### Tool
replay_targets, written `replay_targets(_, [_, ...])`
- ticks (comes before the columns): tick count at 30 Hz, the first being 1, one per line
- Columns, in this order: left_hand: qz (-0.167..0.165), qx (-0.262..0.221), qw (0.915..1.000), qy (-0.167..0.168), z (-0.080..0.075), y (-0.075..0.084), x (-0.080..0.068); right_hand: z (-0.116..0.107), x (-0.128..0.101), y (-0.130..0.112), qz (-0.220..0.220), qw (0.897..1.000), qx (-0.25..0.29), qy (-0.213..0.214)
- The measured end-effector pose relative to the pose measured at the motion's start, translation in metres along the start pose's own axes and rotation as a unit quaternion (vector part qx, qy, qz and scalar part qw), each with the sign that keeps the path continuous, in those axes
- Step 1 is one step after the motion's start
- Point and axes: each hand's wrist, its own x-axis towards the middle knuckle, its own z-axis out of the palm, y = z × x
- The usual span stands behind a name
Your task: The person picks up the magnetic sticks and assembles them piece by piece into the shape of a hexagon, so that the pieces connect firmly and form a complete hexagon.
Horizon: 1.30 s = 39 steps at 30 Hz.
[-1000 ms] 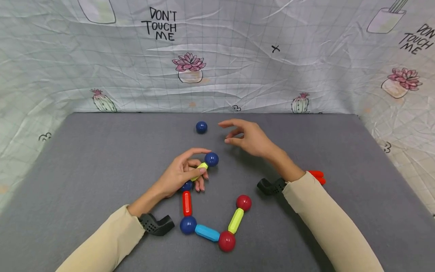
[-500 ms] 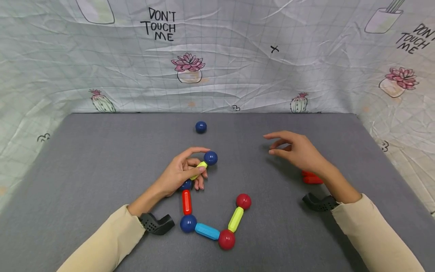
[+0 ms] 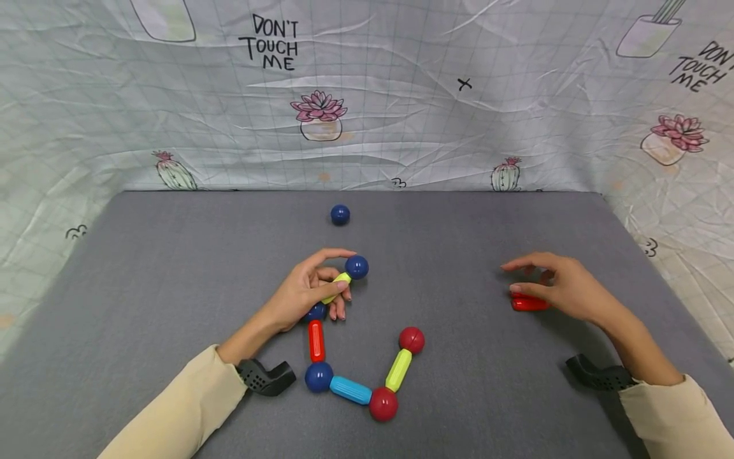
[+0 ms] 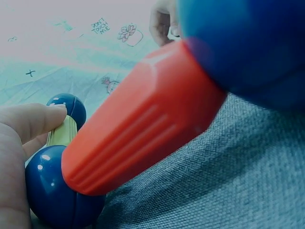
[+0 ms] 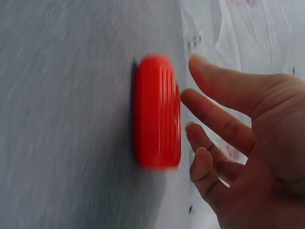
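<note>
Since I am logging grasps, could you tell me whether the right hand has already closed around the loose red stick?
No, in the right wrist view the right hand is spread beside the red stick, its fingers not wrapped round it.

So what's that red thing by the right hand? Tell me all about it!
It's a loose red rod, a short, chunky stick with rounded ends and fine ridges along its length, glossy like plastic. It lies flat on the grey cloth table, far from the chain of balls and sticks. The right hand hovers beside it, fingers spread near its side; contact is unclear.

right hand (image 3: 564, 290) moved from centre to red rod (image 3: 529, 304)
</note>
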Motion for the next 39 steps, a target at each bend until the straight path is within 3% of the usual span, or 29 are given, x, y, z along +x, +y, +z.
replay_targets(7, [0.002,0.004,1.0,-0.001,0.0,0.0,0.0,-0.005,-0.013,0.018,0.019,0.999,0.023,-0.031])
replay_targets(16, [-0.004,-0.001,1.0,0.003,0.0,-0.001,0.0,-0.005,-0.016,0.027,0.019,0.998,0.044,-0.03])
replay_targets(21, [-0.015,-0.009,0.9998,0.01,0.0,-0.001,0.0,-0.004,-0.013,0.024,0.001,1.0,0.014,-0.013])
replay_targets(28, [-0.008,-0.003,0.9999,0.007,-0.001,-0.002,-0.001,-0.002,-0.001,0.0,-0.028,0.999,0.01,0.03])
replay_targets(33, [-0.009,0.001,0.9999,0.008,-0.001,-0.002,-0.001,0.007,0.012,-0.028,-0.029,0.997,0.057,0.05])
replay_targets(39, [-0.022,0.004,0.9997,0.014,0.0,0.0,-0.001,0.022,0.027,-0.056,-0.066,0.99,0.122,0.037])
